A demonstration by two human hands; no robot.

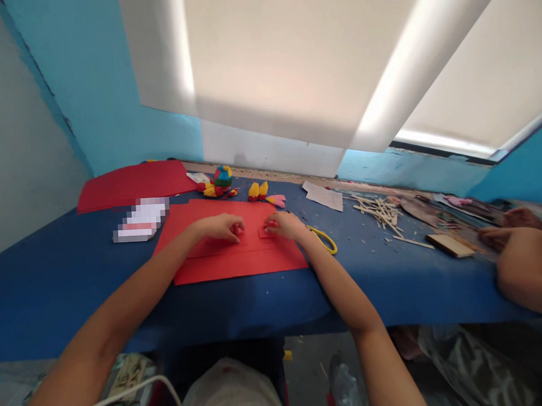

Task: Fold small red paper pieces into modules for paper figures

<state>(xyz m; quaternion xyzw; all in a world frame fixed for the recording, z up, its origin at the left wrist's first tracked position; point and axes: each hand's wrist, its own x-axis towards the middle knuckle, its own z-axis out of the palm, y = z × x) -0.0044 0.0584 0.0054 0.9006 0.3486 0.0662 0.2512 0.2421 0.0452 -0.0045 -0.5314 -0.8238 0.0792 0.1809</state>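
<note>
Several red paper sheets (238, 265) lie stacked on the blue table. Over their left part, my left hand (222, 227) is curled with its fingertips close together; anything between them is lost against the red. My right hand (287, 225) pinches a small piece of red paper (266, 233) low over the stack's right part. Just beyond my right wrist are scissors (325, 239) with yellow handles, partly hidden by my arm. Behind the sheets lie yellow folded-paper pieces (257, 191) with a pink-tipped one (276, 200), and a multicoloured folded-paper figure (223, 176).
More red sheets (134, 185) lie at the back left, near a blurred-out white item (140, 221). To the right are a grey paper piece (324, 196), scattered thin sticks (378, 211) and a wooden block (450, 246). Another person's arm (528, 262) rests at the right.
</note>
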